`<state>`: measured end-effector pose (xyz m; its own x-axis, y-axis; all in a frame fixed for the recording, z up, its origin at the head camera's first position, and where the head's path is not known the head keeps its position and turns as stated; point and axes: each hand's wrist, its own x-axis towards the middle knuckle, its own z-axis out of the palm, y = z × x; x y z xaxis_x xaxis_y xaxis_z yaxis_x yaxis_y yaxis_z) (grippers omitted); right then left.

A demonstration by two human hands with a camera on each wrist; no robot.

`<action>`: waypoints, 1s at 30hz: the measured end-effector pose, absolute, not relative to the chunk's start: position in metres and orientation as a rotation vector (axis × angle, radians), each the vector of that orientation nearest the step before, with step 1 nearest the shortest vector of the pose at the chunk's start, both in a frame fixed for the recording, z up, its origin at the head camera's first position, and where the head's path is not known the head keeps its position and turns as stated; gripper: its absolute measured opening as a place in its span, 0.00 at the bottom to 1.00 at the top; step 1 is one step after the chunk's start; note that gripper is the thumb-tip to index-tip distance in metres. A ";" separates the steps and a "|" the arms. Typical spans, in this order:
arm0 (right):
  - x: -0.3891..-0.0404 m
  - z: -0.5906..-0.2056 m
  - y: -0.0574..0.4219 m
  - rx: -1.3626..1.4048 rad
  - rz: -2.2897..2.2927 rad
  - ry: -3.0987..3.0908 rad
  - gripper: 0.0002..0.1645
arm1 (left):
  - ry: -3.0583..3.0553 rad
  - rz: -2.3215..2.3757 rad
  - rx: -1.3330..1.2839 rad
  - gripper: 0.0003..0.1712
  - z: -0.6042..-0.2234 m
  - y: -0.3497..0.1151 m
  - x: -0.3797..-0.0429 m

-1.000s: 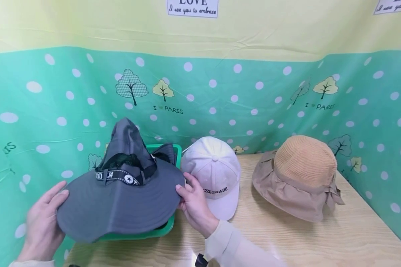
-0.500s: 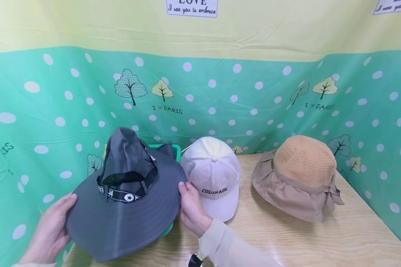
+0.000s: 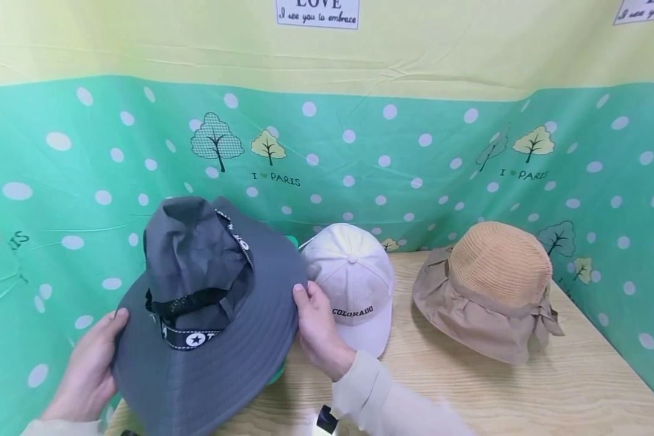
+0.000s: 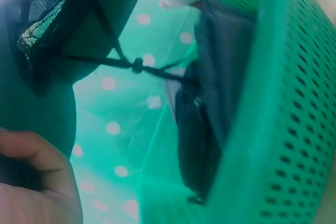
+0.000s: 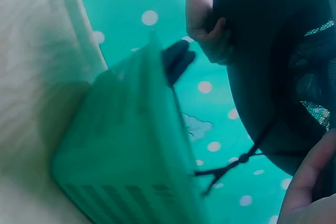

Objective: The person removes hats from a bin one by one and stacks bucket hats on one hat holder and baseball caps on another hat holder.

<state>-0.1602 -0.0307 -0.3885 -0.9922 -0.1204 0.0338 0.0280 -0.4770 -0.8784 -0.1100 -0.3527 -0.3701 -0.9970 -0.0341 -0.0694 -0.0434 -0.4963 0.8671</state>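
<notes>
At the near left, your left hand (image 3: 87, 366) is clamped on the left edge of a dark grey hat (image 3: 191, 266), thumb on top; the hat hangs tilted between your hands, its wide brim sloping down toward you, clear of the green basket (image 5: 126, 145) and hiding most of it from the head view; a black cord (image 4: 137, 65) stretches from the hat toward the basket, where dark cloth (image 4: 226, 61) lies; whether those two touch, you cannot tell; to the right, your right hand (image 3: 321, 330) pinches the brim's right edge; just beyond, a white cap (image 3: 351, 266) lettered COLORADO sits on the wooden table (image 3: 441, 381); farther right, well apart, rests a tan hat (image 3: 498, 266); a dotted green curtain (image 3: 441, 151) hangs at the far side.
</notes>
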 end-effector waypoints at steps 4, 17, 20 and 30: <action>-0.162 -0.372 -0.012 -0.219 -2.630 1.548 0.16 | 1.486 2.748 -0.029 0.12 -0.357 -0.341 -0.116; -0.164 -0.333 0.079 -0.185 -2.651 1.773 0.15 | 1.644 2.607 -0.013 0.13 -0.321 -0.270 -0.143; -0.166 -0.332 0.103 -0.123 -2.664 1.802 0.14 | 1.833 2.507 -0.054 0.14 -0.315 -0.248 -0.154; -0.170 -0.332 0.180 -0.006 -2.722 1.805 0.13 | 2.210 2.287 -0.053 0.19 -0.308 -0.167 -0.187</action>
